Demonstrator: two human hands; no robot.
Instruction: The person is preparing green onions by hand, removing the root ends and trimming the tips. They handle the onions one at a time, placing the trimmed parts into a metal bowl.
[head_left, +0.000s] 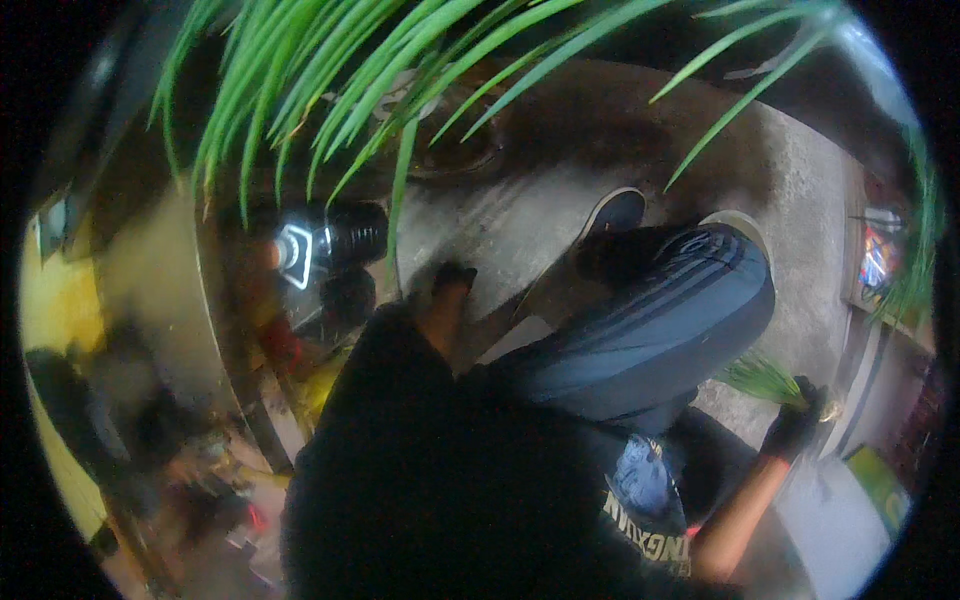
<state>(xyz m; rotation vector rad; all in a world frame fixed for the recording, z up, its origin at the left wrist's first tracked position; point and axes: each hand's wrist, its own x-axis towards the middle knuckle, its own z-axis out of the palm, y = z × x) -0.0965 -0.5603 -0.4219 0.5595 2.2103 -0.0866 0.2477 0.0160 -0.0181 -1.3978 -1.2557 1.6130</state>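
Observation:
My right hand (799, 424), in a dark glove, is closed around a small bunch of narrow green leaves (765, 382) beside my bent knee. The leaf tips point left, and a pale end shows on the far side of the hand. My left hand (454, 277) looks dark and blurred over the grey floor (487, 225); whether its fingers hold anything cannot be made out. Long green leaves (360, 90) hang across the top of the view, close to the camera and apart from both hands. My leg in blue-grey striped trousers (637, 330) lies between the hands.
A dark ribbed container (356, 231) with a bright white-edged patch lies left of my left hand. Dark shoes (622, 210) rest on the floor ahead. A colourful packet (877, 255) is at the right edge, above a green and yellow item (877, 484). Blurred clutter fills the lower left.

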